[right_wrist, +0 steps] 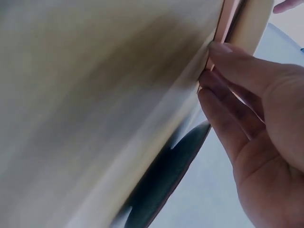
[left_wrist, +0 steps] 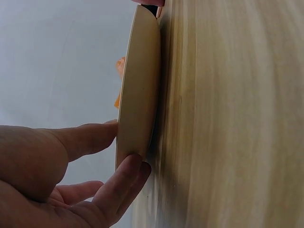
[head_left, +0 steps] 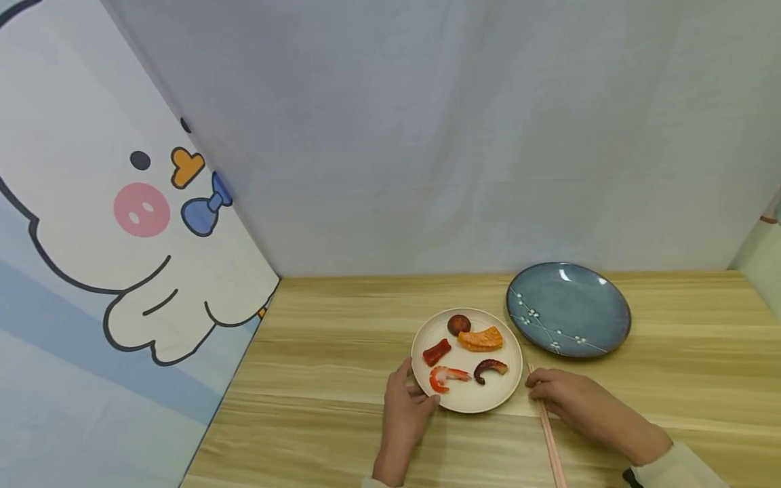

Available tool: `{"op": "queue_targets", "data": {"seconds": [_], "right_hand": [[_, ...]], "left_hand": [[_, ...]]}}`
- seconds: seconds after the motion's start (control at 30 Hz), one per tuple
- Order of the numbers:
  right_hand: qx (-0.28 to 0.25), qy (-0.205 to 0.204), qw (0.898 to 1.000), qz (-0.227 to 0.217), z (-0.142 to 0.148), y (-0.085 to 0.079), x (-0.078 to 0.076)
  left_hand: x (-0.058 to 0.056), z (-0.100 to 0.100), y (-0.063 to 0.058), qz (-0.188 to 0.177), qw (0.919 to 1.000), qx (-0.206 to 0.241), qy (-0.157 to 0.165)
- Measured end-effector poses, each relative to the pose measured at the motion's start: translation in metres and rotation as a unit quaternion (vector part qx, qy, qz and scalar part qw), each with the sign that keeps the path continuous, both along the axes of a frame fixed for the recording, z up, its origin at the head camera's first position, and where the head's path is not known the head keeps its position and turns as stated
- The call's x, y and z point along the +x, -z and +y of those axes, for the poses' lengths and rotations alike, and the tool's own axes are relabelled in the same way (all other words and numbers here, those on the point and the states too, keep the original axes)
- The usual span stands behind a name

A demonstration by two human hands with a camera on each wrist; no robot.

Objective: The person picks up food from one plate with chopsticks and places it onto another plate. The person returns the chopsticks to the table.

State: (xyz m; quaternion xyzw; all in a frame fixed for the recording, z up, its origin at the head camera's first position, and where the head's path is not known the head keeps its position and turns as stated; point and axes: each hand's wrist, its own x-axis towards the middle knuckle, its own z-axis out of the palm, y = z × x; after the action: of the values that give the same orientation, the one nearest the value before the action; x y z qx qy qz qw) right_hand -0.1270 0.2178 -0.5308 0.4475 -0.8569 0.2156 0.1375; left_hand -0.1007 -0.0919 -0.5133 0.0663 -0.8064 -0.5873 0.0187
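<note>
My left hand (head_left: pixel 405 410) holds the lower-left rim of a cream plate (head_left: pixel 470 401). In the left wrist view the thumb is on the rim and fingers press the plate's outer side (left_wrist: pixel 137 85). The plate bears a shrimp (head_left: pixel 441 377), a dark octopus tentacle (head_left: pixel 490 370), an orange salmon-like slice (head_left: pixel 481 339), a red piece (head_left: pixel 436 352) and a round brown piece (head_left: pixel 459 325). Just right of it, my right hand (head_left: pixel 579 403) pinches pink chopsticks (head_left: pixel 550 440) near their far end. They slant toward the table's near side; their lower end is cut off.
A blue-grey plate (head_left: pixel 567 312) with a white blossom pattern lies behind my right hand, close to the cream plate. The wood-grain table (head_left: pixel 317 379) ends at a pale curtain (head_left: pixel 457 135). A cartoon-printed sheet (head_left: pixel 91 257) borders the left side.
</note>
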Motion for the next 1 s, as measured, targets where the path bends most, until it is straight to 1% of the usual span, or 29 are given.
{"op": "queue_targets", "data": {"seconds": [0.1, 0.17, 0.23, 0.33, 0.47, 0.5, 0.6, 0.63, 0.77, 0.8, 0.87, 0.9, 1.0], "right_hand": [[-0.016, -0.033, 0.999, -0.001, -0.001, -0.002, -0.007], [-0.011, -0.053, 0.998, -0.013, -0.002, -0.003, -0.013], [-0.005, -0.064, 0.998, -0.02, -0.002, -0.001, -0.019], [0.03, -0.062, 0.997, -0.043, -0.004, -0.006, -0.023], [0.082, -0.045, 0.991, -0.091, -0.008, -0.02, -0.022], [0.089, -0.044, 0.99, -0.1, -0.009, -0.022, -0.022], [0.093, -0.049, 0.989, -0.107, -0.01, -0.026, -0.022], [0.086, -0.058, 0.99, -0.097, -0.009, -0.024, -0.023], [0.074, -0.071, 0.991, -0.085, -0.007, -0.015, -0.027], [0.068, -0.078, 0.992, -0.076, -0.005, -0.009, -0.03], [0.066, -0.076, 0.992, -0.077, -0.003, -0.005, -0.031], [0.062, -0.078, 0.993, -0.071, -0.003, -0.003, -0.032], [0.044, -0.079, 0.995, -0.051, 0.002, 0.01, -0.036]], "left_hand": [[0.0, -0.001, 0.0, 0.003, 1.0, -0.003, 0.001], [0.0, -0.001, 0.0, 0.004, 1.0, -0.003, 0.002], [0.0, -0.002, -0.001, 0.004, 1.0, 0.0, 0.003], [0.001, -0.002, -0.001, 0.003, 1.0, 0.004, 0.005], [0.001, -0.002, -0.002, -0.001, 1.0, 0.001, 0.005], [0.002, -0.002, -0.002, -0.003, 1.0, -0.001, 0.005], [0.002, -0.001, -0.002, -0.005, 1.0, -0.001, 0.003], [0.002, -0.001, -0.002, -0.004, 1.0, 0.0, 0.003], [0.002, -0.002, -0.002, 0.002, 1.0, 0.008, 0.001], [0.002, -0.002, -0.001, 0.003, 0.9999, 0.01, 0.001], [0.002, -0.001, -0.001, 0.007, 0.9999, 0.008, 0.0], [0.002, -0.001, -0.001, 0.007, 0.9999, 0.01, 0.001], [0.002, -0.001, 0.0, 0.006, 1.0, 0.006, -0.002]]}}
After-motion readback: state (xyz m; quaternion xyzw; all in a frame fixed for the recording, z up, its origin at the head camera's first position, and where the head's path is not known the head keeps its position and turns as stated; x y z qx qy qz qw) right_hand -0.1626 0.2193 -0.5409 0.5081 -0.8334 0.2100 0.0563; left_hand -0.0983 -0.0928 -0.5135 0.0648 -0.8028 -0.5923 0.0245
